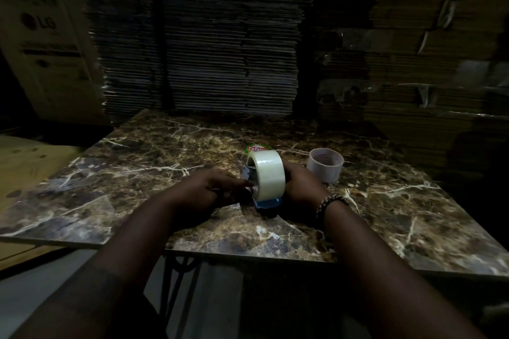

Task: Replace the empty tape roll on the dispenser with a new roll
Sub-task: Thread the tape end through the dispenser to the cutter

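Centrally, between both hands, stands the new tape roll [265,175]: a thick, full ring of pale, translucent, slightly greenish tape, set on edge with its broad outer band facing the viewer and its hollow middle turned toward the left hand. It sits on the dispenser [268,202], of which only small parts show: a blue edge just under the roll and a grey-blue piece at the roll's left side, beside the fingertips. Whether the roll is fully seated on the dispenser cannot be told.

The left hand [212,190] lies at the roll's left face, fingers stretched toward its open middle and touching it; whether it presses or pinches anything is not clear. The right hand [301,187] is cupped against the roll's right face, gripping the roll and dispenser from that side; its fingers are hidden behind the roll. A beaded bracelet [332,201] circles the right wrist.

Just beyond the right hand, and apart from it, the empty tape roll [325,165] rests flat on its rim: a thin, whitish ring with almost no tape on it. Beyond the new roll, partly hidden by it, lies a small red and green label [256,148].

Everything rests on a dark brown marble-patterned table [137,173] with white veins. Behind it rise stacks of flattened cardboard [220,49], and a printed carton [46,44] stands far off to the left.
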`<control>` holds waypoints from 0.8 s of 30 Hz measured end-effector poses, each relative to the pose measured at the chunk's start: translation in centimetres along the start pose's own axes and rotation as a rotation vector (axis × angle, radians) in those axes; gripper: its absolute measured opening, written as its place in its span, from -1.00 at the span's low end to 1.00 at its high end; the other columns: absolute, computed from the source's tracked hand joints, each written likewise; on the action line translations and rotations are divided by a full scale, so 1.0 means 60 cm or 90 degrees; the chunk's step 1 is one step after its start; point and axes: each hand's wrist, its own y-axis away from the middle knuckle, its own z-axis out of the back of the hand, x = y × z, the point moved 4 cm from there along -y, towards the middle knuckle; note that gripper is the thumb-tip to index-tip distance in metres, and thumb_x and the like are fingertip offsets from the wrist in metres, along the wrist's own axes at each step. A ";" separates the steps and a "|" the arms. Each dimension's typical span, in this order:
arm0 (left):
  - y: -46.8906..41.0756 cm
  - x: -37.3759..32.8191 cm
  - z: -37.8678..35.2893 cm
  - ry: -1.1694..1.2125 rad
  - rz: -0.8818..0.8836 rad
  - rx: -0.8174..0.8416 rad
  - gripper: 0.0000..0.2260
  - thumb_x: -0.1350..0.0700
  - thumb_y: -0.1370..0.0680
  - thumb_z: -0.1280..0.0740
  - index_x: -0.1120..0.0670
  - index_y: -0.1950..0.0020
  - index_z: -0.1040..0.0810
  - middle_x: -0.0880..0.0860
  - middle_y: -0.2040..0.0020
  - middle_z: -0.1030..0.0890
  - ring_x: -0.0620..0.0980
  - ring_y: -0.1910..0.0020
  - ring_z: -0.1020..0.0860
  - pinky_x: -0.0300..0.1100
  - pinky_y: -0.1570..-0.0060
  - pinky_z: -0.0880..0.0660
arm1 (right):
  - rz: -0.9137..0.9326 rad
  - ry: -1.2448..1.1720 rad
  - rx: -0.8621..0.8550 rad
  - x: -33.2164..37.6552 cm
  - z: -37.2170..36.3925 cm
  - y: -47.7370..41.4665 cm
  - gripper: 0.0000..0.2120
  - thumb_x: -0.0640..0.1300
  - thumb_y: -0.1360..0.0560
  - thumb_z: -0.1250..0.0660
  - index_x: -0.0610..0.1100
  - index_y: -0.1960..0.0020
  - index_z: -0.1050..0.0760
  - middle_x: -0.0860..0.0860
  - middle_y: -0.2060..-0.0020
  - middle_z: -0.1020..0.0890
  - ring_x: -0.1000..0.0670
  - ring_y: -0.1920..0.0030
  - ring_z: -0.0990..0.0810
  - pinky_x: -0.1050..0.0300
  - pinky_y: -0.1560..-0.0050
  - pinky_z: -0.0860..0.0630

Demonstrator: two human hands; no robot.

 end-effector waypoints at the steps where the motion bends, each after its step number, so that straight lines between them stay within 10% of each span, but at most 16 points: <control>1: 0.001 -0.001 -0.002 0.002 0.000 0.000 -0.66 0.53 -0.56 -0.32 0.25 -0.22 -0.72 -0.06 -0.06 -0.77 0.00 -0.16 -0.73 -0.25 -0.15 -0.64 | 0.000 0.001 0.001 -0.001 0.000 -0.001 -0.44 -0.16 -0.45 -0.49 0.34 -0.32 -0.54 0.18 -0.13 -0.73 0.05 -0.12 -0.72 -0.16 -0.11 -0.68; 9: -0.002 0.003 0.001 -0.028 0.008 -0.024 -0.63 0.56 -0.59 -0.24 0.28 -0.24 -0.70 0.09 -0.20 -0.64 -0.12 -0.14 -0.72 -0.34 -0.09 -0.62 | 0.028 0.032 -0.028 -0.009 0.003 -0.005 -0.31 -0.29 -0.40 -0.52 0.33 -0.33 -0.51 0.17 -0.16 -0.71 0.11 -0.18 -0.68 -0.11 -0.18 -0.66; 14: -0.010 0.008 0.017 -0.139 0.001 -0.025 -0.47 0.45 -0.62 -0.29 -0.19 -0.12 -0.77 0.04 -0.30 -0.60 -0.01 -0.31 -0.61 -0.07 -0.35 -0.58 | 0.031 0.056 -0.056 -0.010 0.012 -0.005 -0.39 -0.37 -0.41 -0.52 0.19 -0.28 -0.56 0.17 -0.16 -0.70 0.19 -0.17 -0.66 -0.05 -0.16 -0.68; 17: -0.010 0.012 0.011 -0.030 0.013 -0.023 -0.42 0.51 -0.63 -0.19 -0.11 -0.02 -0.80 0.14 -0.24 -0.64 0.01 -0.25 -0.64 -0.09 -0.29 -0.56 | 0.049 0.132 -0.095 -0.005 0.017 0.002 -0.46 -0.24 -0.36 -0.56 0.25 -0.17 -0.53 0.15 -0.02 -0.72 0.10 -0.04 -0.70 -0.12 -0.01 -0.71; 24: -0.006 0.004 0.042 -0.152 -0.016 -0.019 -0.67 -0.01 -0.53 -0.45 -0.04 -0.30 -0.70 -0.02 -0.24 -0.73 0.01 -0.30 -0.66 0.19 -0.37 -0.55 | 0.077 0.202 -0.127 0.001 0.019 0.009 -0.57 0.00 -0.30 -0.63 0.11 -0.05 -0.46 0.10 0.11 -0.71 0.05 0.09 -0.70 -0.10 0.12 -0.70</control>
